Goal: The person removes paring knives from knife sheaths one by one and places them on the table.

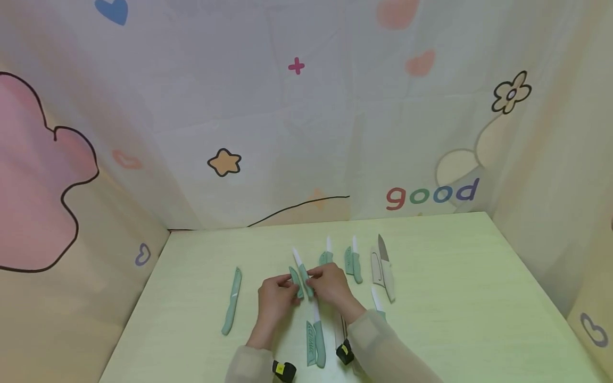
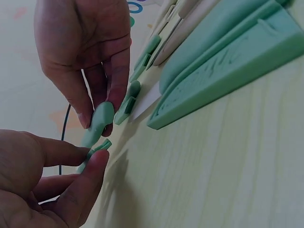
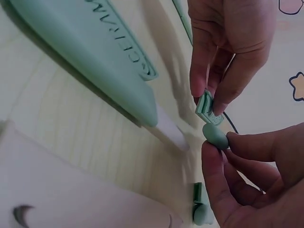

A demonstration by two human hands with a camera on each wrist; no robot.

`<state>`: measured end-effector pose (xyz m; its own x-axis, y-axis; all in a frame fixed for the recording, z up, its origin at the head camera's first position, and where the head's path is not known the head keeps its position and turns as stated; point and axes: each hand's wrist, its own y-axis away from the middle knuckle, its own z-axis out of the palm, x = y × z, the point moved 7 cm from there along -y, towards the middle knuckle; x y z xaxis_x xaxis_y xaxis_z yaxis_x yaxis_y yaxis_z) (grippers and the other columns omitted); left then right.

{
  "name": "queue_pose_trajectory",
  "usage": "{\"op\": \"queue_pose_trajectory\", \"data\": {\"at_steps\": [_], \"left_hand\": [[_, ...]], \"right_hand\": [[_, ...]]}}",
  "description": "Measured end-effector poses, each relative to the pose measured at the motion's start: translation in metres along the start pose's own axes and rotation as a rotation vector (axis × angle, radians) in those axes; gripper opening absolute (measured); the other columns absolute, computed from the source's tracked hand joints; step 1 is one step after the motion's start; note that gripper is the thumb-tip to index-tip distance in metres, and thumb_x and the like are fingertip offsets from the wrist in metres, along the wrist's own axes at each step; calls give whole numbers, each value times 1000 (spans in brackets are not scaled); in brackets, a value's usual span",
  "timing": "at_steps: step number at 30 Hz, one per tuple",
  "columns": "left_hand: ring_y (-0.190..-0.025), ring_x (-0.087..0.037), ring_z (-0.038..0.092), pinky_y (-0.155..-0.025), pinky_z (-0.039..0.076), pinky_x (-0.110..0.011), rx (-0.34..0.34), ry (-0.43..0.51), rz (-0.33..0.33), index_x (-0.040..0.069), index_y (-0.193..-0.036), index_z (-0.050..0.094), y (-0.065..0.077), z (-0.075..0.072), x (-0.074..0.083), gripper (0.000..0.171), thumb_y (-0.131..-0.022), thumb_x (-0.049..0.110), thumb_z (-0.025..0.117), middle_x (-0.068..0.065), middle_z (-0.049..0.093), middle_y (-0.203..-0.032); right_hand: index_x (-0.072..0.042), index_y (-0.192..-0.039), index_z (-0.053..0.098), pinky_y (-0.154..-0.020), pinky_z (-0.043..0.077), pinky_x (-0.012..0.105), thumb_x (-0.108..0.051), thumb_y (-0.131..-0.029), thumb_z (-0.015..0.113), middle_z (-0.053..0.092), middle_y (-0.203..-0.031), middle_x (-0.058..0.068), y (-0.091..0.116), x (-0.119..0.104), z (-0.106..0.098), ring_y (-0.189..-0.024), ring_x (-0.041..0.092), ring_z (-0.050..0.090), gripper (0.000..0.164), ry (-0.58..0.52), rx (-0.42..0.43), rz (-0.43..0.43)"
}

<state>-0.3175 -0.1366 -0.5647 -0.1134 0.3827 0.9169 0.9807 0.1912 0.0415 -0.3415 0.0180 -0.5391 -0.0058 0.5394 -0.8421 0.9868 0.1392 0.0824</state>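
Note:
My left hand (image 1: 275, 302) pinches a green blade sheath (image 1: 296, 283) between thumb and fingers. Just to its right, my right hand (image 1: 332, 287) holds a small knife (image 1: 304, 279) by its green handle, its white blade bare and pointing away from me. Sheath and knife are side by side, raised over the table. In the left wrist view, the sheath (image 2: 99, 150) lies close to the rounded handle end (image 2: 102, 118). From the right wrist, the slotted end of the sheath (image 3: 207, 108) shows right beside the handle (image 3: 216, 136).
A sheathed green knife (image 1: 232, 300) lies to the left on the table (image 1: 191, 255). Nearer me, a green knife (image 1: 319, 343) lies beside its sheath (image 1: 311, 343). Farther back are similar pairs (image 1: 355, 260) and a cream-handled knife (image 1: 386, 271) with its sheath (image 1: 377, 267). My right forearm partly covers another white-bladed knife (image 1: 377, 300).

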Motion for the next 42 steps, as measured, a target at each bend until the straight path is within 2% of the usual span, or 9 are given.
{"op": "queue_pose_trajectory", "data": {"at_steps": [4,10,14,21,26,31,35,42], "left_hand": [[-53,-15,64,-48,52,-21,26,-41,8,-4,-112,68,-3,2,-1,30,-82,4,68,-6,71,-76],[-51,-13,63,-46,52,-21,30,-72,-2,-2,-111,70,-4,5,-2,29,-83,4,65,-6,68,-75],[-49,-12,62,-45,50,-22,25,-109,21,-1,-109,71,-5,7,2,27,-83,3,64,-4,67,-70],[-48,-9,56,-45,45,-24,52,-258,66,2,-101,74,-8,7,10,22,-81,5,66,1,63,-61],[-53,-12,52,-46,46,-26,95,-354,85,0,-99,74,-10,5,13,21,-79,6,68,0,62,-62],[-47,-13,48,-40,40,-25,100,-383,101,3,-90,76,-11,5,14,14,-80,6,67,1,56,-54],[-45,-13,44,-39,35,-24,109,-398,126,6,-86,77,-12,6,14,11,-80,5,67,2,50,-50],[-55,-14,50,-47,45,-28,134,-406,150,3,-93,77,-11,5,14,16,-79,5,70,2,57,-58]], "right_hand": [[-9,-103,76,-69,55,36,-15,-83,73,74,-90,6,-6,3,1,-82,16,61,21,62,24,14],[-10,-102,76,-69,56,36,-16,-83,73,74,-92,5,-13,4,4,-84,19,62,20,117,48,13],[-10,-100,77,-69,56,38,-15,-82,73,74,-91,6,-17,1,4,-84,21,63,18,154,76,-19],[-7,-99,76,-74,56,40,-12,-83,71,74,-93,7,-19,-7,6,-88,23,63,18,196,72,-60],[-7,-98,77,-65,55,35,-9,-82,70,74,-92,8,-20,-8,8,-77,19,62,17,217,67,-56],[-8,-96,77,-57,52,30,-6,-80,68,74,-88,6,-21,-7,12,-67,16,58,18,232,73,-50],[-8,-96,77,-58,54,33,-5,-78,67,74,-88,6,-23,-7,14,-69,16,60,20,256,84,-66],[-7,-97,77,-66,57,39,-4,-78,67,74,-92,7,-24,-8,15,-76,19,63,22,272,81,-83]]}}
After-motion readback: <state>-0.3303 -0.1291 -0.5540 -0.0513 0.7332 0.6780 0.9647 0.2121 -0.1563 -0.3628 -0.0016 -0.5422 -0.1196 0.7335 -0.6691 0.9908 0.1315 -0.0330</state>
